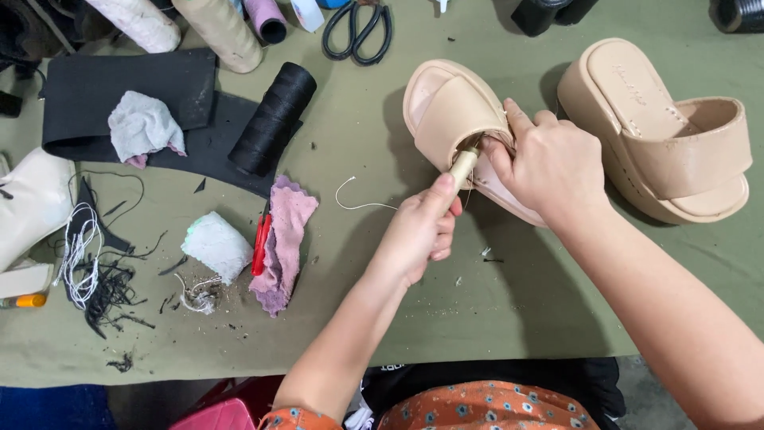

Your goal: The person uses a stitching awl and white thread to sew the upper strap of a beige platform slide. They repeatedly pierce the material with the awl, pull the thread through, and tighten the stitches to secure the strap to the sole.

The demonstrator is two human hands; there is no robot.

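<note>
Starting at the far left, we are seeing a white shoe piece (32, 203) lying at the table (446, 318) edge, with loose white thread (78, 255) and black scraps beside it. A black sheet (103, 91) is lying above them with a grey rag (142, 126) on top. Moving right, a white cloth wad (216, 245), a red-handled tool (262, 243) and a pink rag (285, 239) are resting near the middle, and a black thread spool (274, 118) is lying tilted just above them, with black scissors (356, 32) farther up.

Next we are gripping a wooden-handled awl (461, 166) in our left hand (418, 235), fingers closed around the handle, its tip pushing into the side of the beige sandal (450, 111) where strap meets sole. A white thread tail (358, 199) is trailing off to the left of the awl. Our right hand (549, 167) is clamped on the same sandal, steadying it on its side on the table, so the two hands are working close together.

At the far right, the second beige sandal (660, 127) is lying alone, touched by neither hand.

We are judging the stitching on the held sandal to be mid-way: how much of its seam is sewn we cannot tell, since the hands are covering it. Whether the second sandal's seam is stitched cannot be made out.
</note>
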